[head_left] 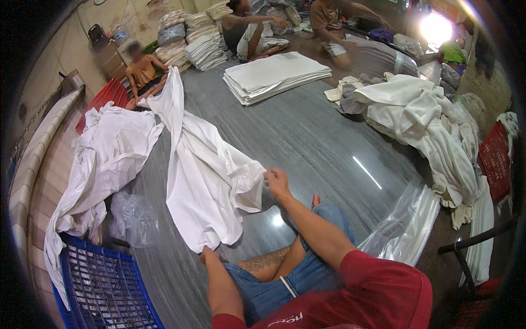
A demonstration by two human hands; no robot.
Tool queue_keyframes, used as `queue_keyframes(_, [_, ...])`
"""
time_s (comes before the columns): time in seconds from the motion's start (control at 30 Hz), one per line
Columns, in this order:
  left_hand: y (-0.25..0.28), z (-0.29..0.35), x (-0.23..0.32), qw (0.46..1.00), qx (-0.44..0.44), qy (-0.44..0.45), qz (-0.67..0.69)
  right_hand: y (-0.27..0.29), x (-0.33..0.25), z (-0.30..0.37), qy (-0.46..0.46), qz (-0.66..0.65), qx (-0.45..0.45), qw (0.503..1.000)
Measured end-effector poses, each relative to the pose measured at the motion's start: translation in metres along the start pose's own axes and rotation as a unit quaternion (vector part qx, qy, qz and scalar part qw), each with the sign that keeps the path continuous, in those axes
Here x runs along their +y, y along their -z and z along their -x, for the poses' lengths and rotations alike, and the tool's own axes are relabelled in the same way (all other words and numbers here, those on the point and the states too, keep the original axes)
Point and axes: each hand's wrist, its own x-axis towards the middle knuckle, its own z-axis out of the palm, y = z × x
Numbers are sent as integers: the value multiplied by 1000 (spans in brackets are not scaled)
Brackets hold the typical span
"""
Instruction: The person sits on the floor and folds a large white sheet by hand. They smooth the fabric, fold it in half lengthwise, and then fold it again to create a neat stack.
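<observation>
A long white cloth [200, 170] stretches over the grey floor in front of me, creased and partly bunched. Its far end rises near a person seated at the far left. My left hand [208, 254] grips the near corner, low by my knee. Further right and forward, my right hand [277, 180] has its fingers closed on another corner, which it holds out to the side. Most fingertips are hidden by the fabric or too small to make out.
A blue plastic crate [104, 279] stands at lower left, with white cloths [112, 148] heaped behind it. Clear plastic sheeting [402, 225] lies at right, near a large cloth heap [416, 120]. A flat white stack [274, 77] sits ahead. Several people sit at the back.
</observation>
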Motion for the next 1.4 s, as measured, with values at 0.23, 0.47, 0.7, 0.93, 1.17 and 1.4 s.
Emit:
queue_keyframes(0.23, [45,24,48,976,25,-180,119,62,-133,-30,115,-55,69,989])
queue_keyframes(0.47, [120,60,145,892,-5,-374,254,154,-68,-66,53,-21,239,969])
queue_keyframes(0.7, [174,106,199,826,-41,-444,346,162,-36,-69,-68,20,216,974])
queue_keyframes(0.93, [177,159,215,774,-112,-469,410,166,-22,-65,-96,-50,192,975])
queue_keyframes(1.17, [195,138,213,793,-90,-455,394,170,-29,-59,-129,-119,195,965])
queue_keyframes(1.4, [210,113,206,802,-78,-449,386,169,-29,-56,-140,-124,199,962])
